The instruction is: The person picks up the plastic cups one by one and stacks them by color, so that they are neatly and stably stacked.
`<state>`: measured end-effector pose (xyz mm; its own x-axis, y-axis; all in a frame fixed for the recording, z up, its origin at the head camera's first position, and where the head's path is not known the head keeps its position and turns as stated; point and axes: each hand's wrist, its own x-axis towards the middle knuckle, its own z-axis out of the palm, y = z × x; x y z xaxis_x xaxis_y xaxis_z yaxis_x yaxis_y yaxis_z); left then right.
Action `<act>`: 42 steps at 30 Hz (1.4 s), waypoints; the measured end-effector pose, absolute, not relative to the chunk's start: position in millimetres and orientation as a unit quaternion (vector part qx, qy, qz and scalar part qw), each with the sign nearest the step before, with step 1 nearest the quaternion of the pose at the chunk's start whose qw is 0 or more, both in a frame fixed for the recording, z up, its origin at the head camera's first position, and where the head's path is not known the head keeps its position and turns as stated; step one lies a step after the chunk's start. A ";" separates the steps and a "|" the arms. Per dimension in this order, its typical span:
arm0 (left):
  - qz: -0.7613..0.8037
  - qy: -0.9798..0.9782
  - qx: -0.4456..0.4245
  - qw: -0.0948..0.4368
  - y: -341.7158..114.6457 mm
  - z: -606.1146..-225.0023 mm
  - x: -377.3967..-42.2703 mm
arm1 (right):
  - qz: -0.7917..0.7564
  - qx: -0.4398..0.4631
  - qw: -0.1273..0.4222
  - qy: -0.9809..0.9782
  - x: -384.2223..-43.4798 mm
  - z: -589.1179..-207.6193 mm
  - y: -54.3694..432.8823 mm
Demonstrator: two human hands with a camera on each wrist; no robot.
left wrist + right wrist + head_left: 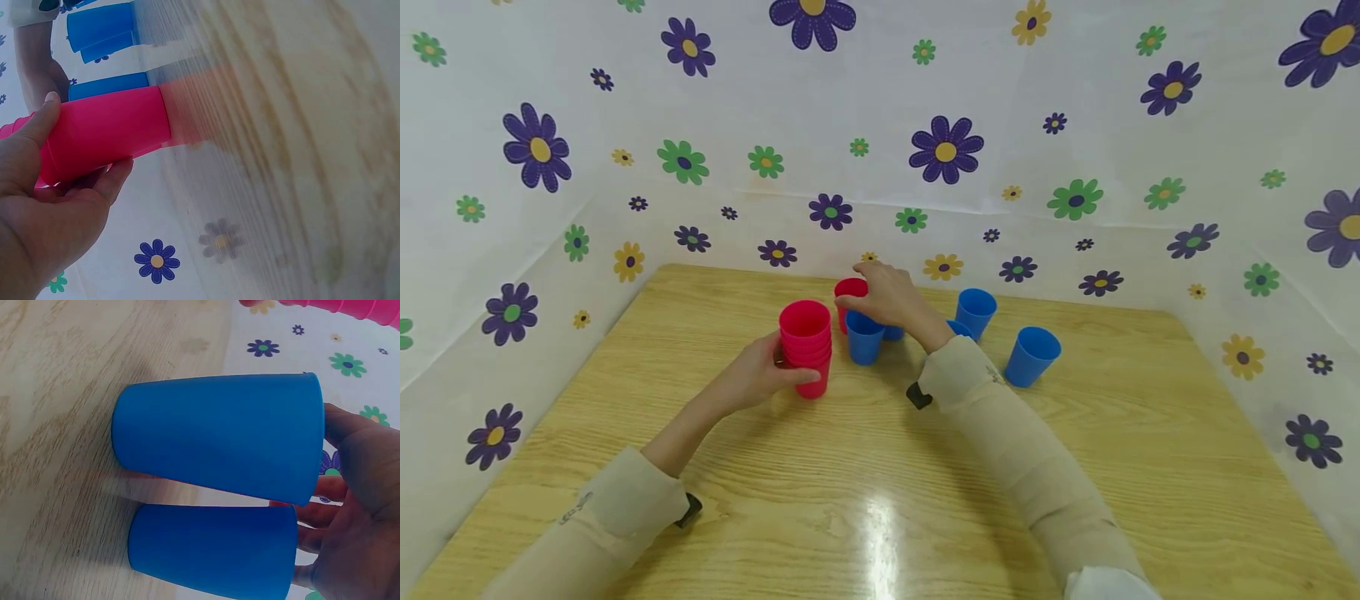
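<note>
Red cup stack (807, 352): several nested cups, mouths up, left of the middle of the counter (745, 483) and well in from its left edge.
Left hand (756, 373): reaches in from the left, its fingers wrapped round the stack, thumb across the near side.
Lone red cup (850, 288): upright near the back edge, behind the stack and to its right, partly covered from view.
Near blue cup (865, 340): upright, in front of the lone red cup and slightly right.
Half-hidden blue cup (893, 332): just right of the near one, mostly behind the hand.
Right hand (891, 296): above these cups, thumb and fingers apart at the lone red cup's rim; whether they grip it, I cannot tell.
Sleeve-side blue cup (961, 328): partly hidden by the right sleeve (1022, 450).
Back blue cup (975, 315): upright, near the back edge.
Rightmost blue cup (1032, 358): upright, well apart from the right edge.
</note>
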<state>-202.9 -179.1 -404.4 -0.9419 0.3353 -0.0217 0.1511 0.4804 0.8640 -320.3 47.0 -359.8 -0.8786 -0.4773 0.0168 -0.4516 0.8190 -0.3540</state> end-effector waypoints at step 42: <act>0.483 0.859 0.139 0.095 -178.1 -403.7 -201.7 | -0.302 -0.273 -0.073 0.911 -314.4 -337.4 58.1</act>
<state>-201.7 -178.1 -403.7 -0.9434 0.3304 -0.0280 0.1475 0.4938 0.8570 -314.4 58.1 -337.4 -0.8407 -0.4528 0.2970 -0.5406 0.6694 -0.5096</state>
